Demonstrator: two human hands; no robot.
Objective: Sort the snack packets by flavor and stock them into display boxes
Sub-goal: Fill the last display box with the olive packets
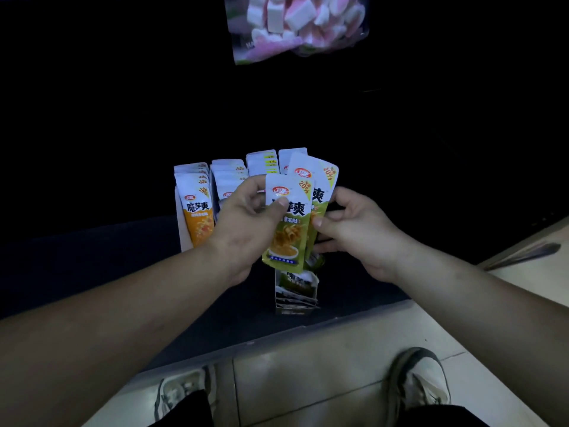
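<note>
We take the low dark shelf (92,266) as our landmark. It runs across the middle of the view, and its grey front edge slants up to the right. Below that edge we see a pale tiled floor (323,365) with thin grout lines. Behind the shelf all is near blackness, and the light is dim throughout. High above the shelf is a clear bag of pink and white marshmallows (295,23). Right of the shelf lies a long dark shape (529,254) we cannot identify.

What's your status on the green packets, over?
Both hands busy: left hand pinches front green packet, right hand holds rear green packet. Both over the display box. Orange packets stand left, nothing blocking.
</note>
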